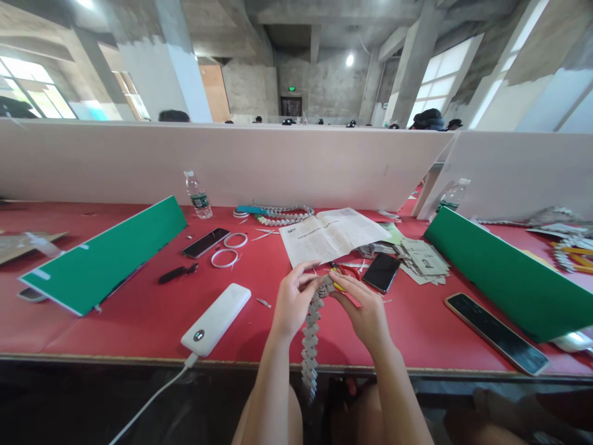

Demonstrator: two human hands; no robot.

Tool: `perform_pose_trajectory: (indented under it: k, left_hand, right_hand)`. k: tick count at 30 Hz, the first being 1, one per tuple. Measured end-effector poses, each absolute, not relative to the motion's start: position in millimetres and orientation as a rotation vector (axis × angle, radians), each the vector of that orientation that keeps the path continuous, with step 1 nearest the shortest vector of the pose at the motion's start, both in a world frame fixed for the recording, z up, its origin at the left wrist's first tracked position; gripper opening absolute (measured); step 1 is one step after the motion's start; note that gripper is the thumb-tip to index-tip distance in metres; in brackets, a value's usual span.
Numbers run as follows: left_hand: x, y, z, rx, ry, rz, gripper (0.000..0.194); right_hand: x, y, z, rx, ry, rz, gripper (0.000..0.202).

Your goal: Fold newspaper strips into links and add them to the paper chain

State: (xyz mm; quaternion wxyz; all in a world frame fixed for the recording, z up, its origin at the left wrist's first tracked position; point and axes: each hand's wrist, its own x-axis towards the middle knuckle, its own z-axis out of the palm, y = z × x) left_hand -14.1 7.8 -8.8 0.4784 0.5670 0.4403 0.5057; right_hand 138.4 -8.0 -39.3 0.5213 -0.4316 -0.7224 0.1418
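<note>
A zigzag chain of folded grey paper (310,346) hangs down past the table's front edge. Its top end is pinched between the fingertips of my left hand (294,300) and my right hand (365,309), which are both closed and close together. Just beyond my fingers lies a printed newspaper sheet (333,238). Something with red and yellow handles is partly hidden behind my right hand. A small paper scrap (264,303) rests left of my left hand.
A white power bank (217,318) with a cable lies left, near rolls of white tape (225,258) and a phone (206,242). Right are a black phone (381,272), cut papers (424,259) and a larger phone (495,334). Green boards (111,259) flank both sides; a bottle (198,196) stands behind.
</note>
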Motion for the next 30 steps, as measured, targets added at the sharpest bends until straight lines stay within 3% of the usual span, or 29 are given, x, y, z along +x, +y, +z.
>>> perform_pose_trajectory:
  k: [30]
  left_hand:
    - [-11.8,4.6,-4.1,1.384,1.028,1.201,0.042]
  right_hand:
    - [130.8,-9.6,-37.8,-1.080,-1.673,0.150,0.021]
